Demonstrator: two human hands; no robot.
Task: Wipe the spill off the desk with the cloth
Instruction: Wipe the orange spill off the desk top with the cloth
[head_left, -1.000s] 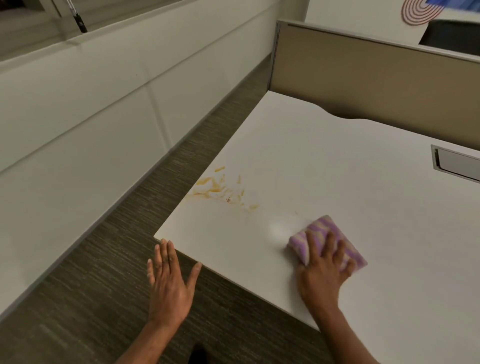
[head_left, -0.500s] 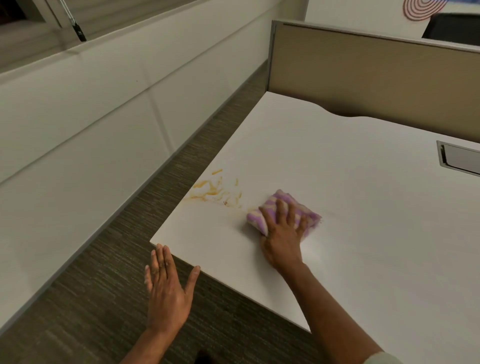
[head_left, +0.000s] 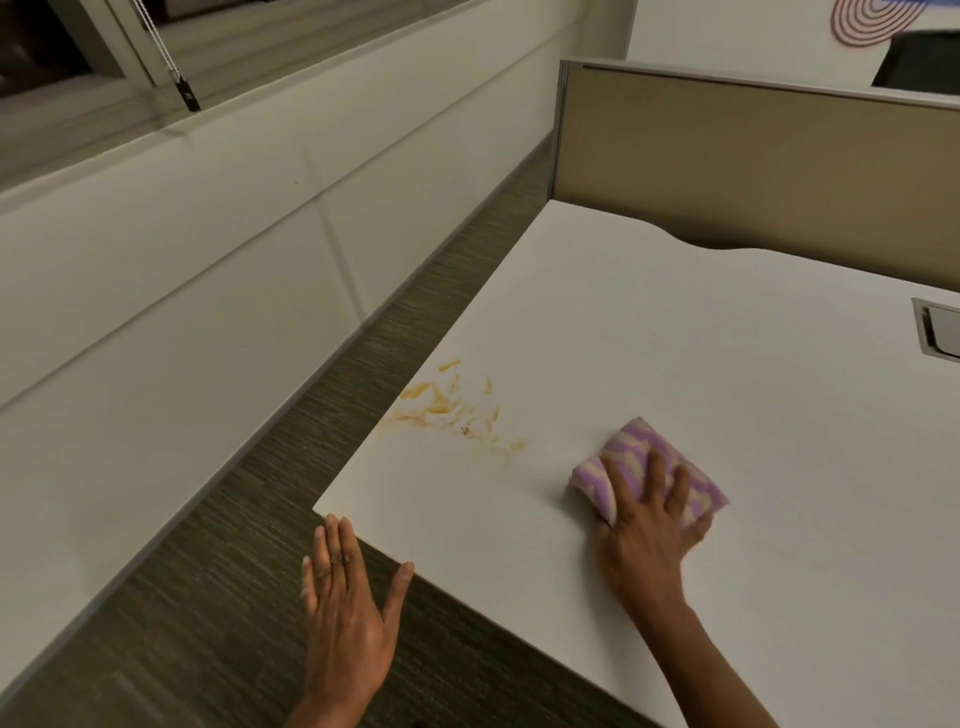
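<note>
An orange-brown smeared spill (head_left: 451, 405) lies on the white desk (head_left: 675, 343) near its left edge. A folded purple and cream striped cloth (head_left: 631, 457) rests flat on the desk to the right of the spill, apart from it. My right hand (head_left: 649, 525) presses down on the cloth with fingers spread over it. My left hand (head_left: 348, 613) hovers flat and open beside the desk's near left corner, over the floor, holding nothing.
A tan partition panel (head_left: 753, 161) stands along the desk's far edge. A grey cable hatch (head_left: 940, 330) is set in the desk at the right. Dark carpet (head_left: 218, 545) runs between the desk and a white wall (head_left: 156, 291) on the left.
My right hand slid the cloth left toward the spill's edge, then back right, away from it. The spill looks unchanged. My left hand stayed by the corner.
</note>
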